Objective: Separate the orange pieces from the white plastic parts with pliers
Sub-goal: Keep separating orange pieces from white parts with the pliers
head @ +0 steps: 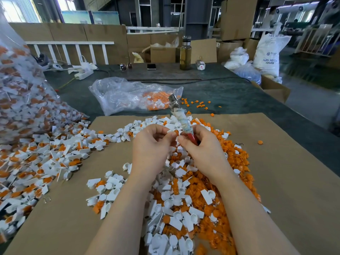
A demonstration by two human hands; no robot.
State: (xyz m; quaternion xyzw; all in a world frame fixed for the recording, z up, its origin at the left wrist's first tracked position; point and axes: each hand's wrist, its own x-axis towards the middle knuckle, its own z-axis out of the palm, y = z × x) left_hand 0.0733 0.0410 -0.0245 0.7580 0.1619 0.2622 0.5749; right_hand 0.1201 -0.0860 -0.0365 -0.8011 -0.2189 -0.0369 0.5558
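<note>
Fingers (161,134) hide white part (172,134); pliers (181,118) tip blurred.

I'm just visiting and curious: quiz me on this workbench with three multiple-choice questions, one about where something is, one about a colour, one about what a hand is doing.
1. Where is the tall bottle?
A. at the table's far edge, beside the phone
B. on the cardboard sheet
C. inside the clear bag

2. What colour is the pliers' bare handle tip?
A. blue
B. red
C. green

3. What is the right hand doing?
A. lying flat
B. hanging idle
C. holding the pliers

Answers:
1 A, it stands beyond the pile near the phone.
2 B, red shows by the right hand's fingers.
3 C, its fingers curl round the handle, while the left hand pinches a white part.
</note>
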